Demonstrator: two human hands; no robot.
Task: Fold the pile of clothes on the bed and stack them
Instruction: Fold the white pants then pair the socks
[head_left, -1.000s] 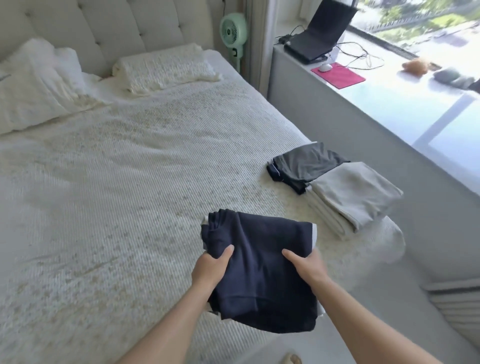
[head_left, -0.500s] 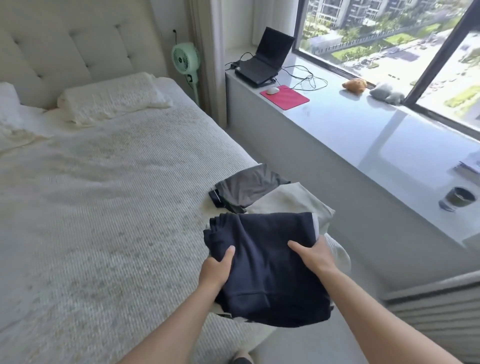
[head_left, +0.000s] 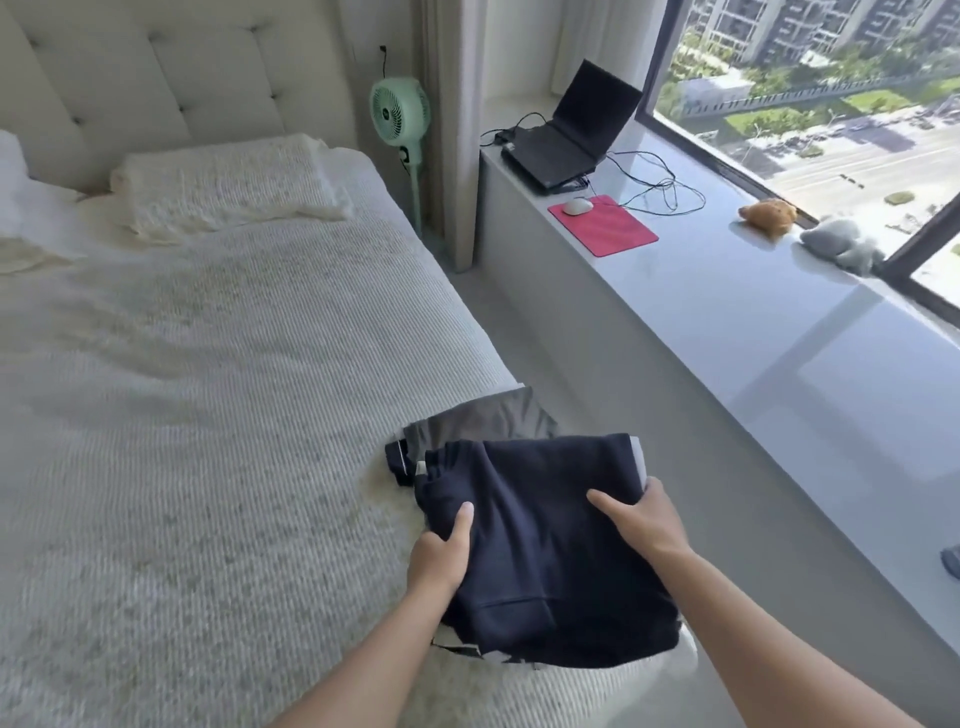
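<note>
Navy folded garment (head_left: 540, 551), held at the bed's (head_left: 208, 415) near right corner above a grey folded garment (head_left: 483, 421). Left hand (head_left: 441, 556) grips its left edge, thumb on top, fingers hidden beneath. Right hand (head_left: 644, 525) grips its right edge likewise. Laptop (head_left: 571, 135) on the windowsill (head_left: 753, 322).

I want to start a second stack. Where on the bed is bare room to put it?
The wide stretch of bedspread left of the navy garment, reaching up to the pillow, is bare. The near right corner is crowded: both hands hold the navy garment there, over the grey folded garment.
</note>
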